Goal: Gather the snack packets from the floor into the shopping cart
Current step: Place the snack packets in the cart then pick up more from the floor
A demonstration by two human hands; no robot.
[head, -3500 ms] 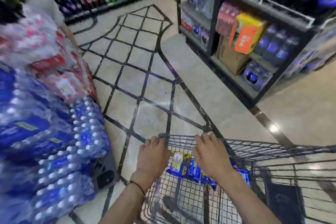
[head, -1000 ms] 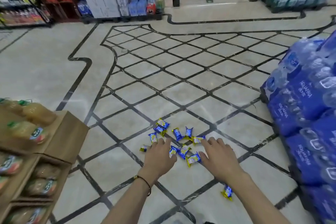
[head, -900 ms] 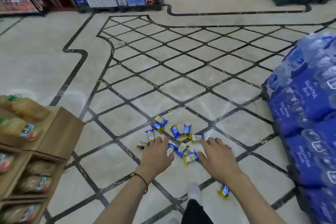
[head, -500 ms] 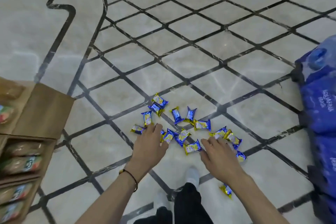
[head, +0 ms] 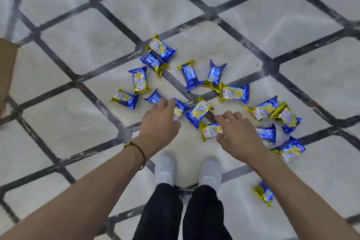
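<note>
While a brown cardboard flap (head: 5, 68) juts in at the frame's left edge, a person bends over a pale marble floor (head: 64, 52) crossed by dark lattice lines, where small blue-and-gold foil snack packets (head: 234, 93) lie scattered across the middle of the frame. The left hand (head: 158, 122), a thin dark cord bracelet (head: 139, 151) at its wrist, reaches down left of centre, fingers loosely extended over two of the packets and gripping nothing. Below centre, two white knit shoes (head: 165, 167) and black trouser legs (head: 183, 212) stand on the tiles. The right hand (head: 237, 132) hovers right of centre, fingers spread and relaxed, its thumb beside a gold-ended packet (head: 209, 132); whether it touches cannot be told. One stray packet (head: 265, 193) lies apart at lower right, beside the right forearm.
</note>
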